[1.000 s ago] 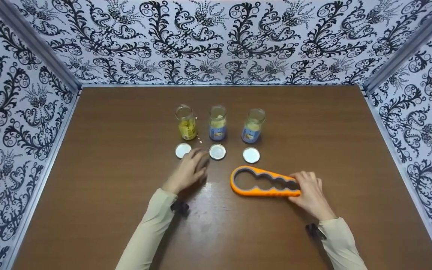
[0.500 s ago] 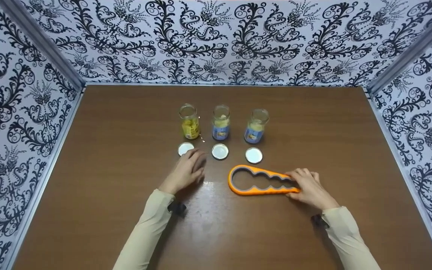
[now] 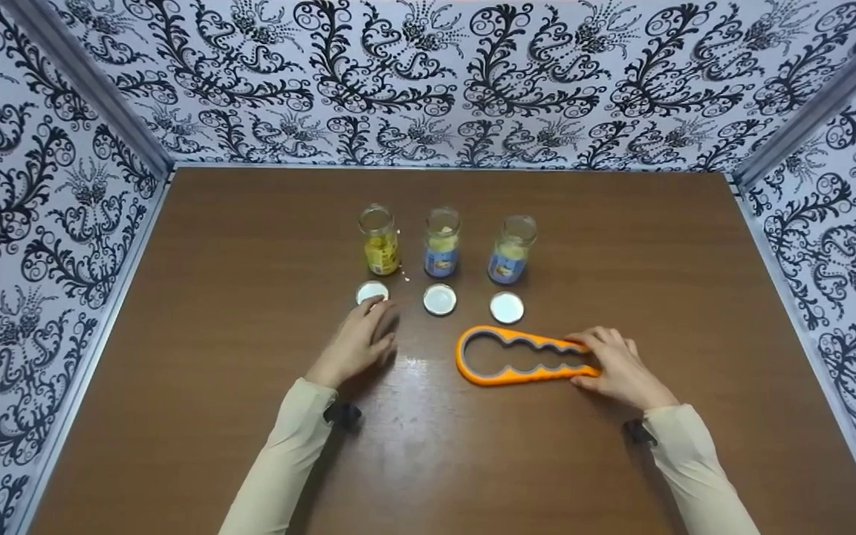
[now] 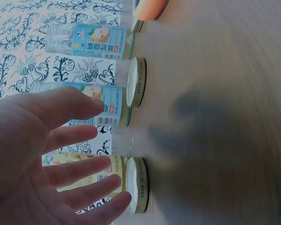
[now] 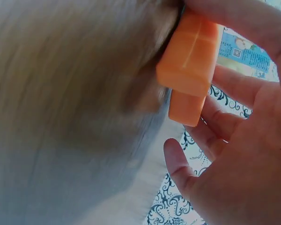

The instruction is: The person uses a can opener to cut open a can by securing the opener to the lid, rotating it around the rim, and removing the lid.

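My right hand (image 3: 617, 368) holds the handle ends of an orange jar opener (image 3: 528, 378) with a grey scalloped inside, thumb on the near arm and fingers at the far one. In the right wrist view, the orange ends (image 5: 187, 61) sit between thumb and fingers. My left hand (image 3: 354, 345) holds nothing. Its fingers extend beside the left lid (image 3: 372, 290), partly covering it in the head view. Two more white-lined lids, a middle lid (image 3: 440, 299) and a right lid (image 3: 507, 307), lie inside up on the table.
Behind the lids stand three uncovered glass jars: a yellow-labelled jar (image 3: 382, 253) and two blue-labelled ones, the middle jar (image 3: 441, 256) and the right jar (image 3: 507, 264). Small white specks (image 3: 406, 277) lie between jars. Patterned walls (image 3: 428, 89) enclose the brown table (image 3: 250, 260).
The head view has shifted slightly. Relative to the lids, my left hand has moved a little left and the jar opener slightly left with my right hand. The jars and lids stay put.
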Available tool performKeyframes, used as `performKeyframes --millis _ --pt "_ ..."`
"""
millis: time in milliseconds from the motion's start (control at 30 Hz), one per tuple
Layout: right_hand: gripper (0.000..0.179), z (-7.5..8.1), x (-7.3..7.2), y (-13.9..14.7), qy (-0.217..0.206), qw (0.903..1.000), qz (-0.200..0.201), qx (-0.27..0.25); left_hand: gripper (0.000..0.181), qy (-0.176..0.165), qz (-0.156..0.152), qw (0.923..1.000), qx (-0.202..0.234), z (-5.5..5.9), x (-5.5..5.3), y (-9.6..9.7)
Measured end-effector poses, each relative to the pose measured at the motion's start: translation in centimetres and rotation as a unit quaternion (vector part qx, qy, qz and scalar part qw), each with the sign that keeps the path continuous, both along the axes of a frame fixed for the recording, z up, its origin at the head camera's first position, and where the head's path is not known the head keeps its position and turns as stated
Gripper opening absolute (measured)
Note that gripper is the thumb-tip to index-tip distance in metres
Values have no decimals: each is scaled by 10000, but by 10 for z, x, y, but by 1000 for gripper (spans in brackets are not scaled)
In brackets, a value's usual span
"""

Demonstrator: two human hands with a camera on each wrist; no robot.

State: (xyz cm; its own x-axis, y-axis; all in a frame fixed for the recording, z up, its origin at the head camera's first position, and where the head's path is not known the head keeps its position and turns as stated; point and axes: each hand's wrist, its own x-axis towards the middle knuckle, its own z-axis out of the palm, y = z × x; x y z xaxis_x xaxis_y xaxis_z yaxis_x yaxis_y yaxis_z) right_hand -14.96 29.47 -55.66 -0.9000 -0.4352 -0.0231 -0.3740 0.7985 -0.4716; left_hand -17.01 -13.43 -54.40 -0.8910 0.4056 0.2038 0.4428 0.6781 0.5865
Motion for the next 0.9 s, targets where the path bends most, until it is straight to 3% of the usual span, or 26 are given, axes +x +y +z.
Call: performKeyframes --millis 233,433,700,900 --pt "83 6 2 0 80 9991 -138 -404 47 214 212 9995 51 1 1 -7" --pt "82 9 3 -7 367 9978 -384 -384 46 491 438 9976 -207 -2 2 -9" --pt "78 14 0 -18 251 9938 -1078 69 48 226 606 9964 -547 -3 9 -3" --pt "78 11 -9 -27 965 9875 -1186 373 49 310 789 9916 -978 -9 11 1"
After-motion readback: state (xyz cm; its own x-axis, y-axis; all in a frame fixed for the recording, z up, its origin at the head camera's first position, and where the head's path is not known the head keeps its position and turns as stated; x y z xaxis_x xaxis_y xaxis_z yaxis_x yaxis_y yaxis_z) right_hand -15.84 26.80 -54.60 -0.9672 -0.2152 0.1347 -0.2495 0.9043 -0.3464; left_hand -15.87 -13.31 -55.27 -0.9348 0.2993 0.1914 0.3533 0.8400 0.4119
